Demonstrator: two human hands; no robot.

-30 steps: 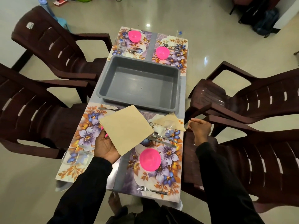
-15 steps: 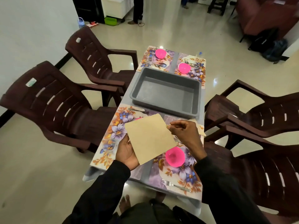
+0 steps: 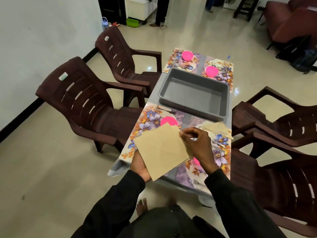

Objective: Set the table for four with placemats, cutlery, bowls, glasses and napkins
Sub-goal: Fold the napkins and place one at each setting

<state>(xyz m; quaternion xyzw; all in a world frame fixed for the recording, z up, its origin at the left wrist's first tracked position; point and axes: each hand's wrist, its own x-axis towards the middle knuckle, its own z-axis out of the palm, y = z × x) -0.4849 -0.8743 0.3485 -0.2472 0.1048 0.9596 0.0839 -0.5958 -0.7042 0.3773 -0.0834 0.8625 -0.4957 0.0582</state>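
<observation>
The beige napkin (image 3: 161,152) is held flat in the air over the near end of the table (image 3: 185,118), above the near-left placemat (image 3: 147,121). The left hand (image 3: 139,164) grips its lower left edge from beneath, fingers hidden behind it, and the right hand (image 3: 197,145) pinches its right edge. Past it a pink bowl (image 3: 167,121) shows on that placemat with a fork (image 3: 167,110) along the mat's far edge, a folded napkin (image 3: 217,127) lies near the table's right edge, and a grey tub (image 3: 195,79) sits across the table's middle.

The table (image 3: 202,59) bears four floral placemats (image 3: 149,117) and a grey tub (image 3: 193,95).
</observation>
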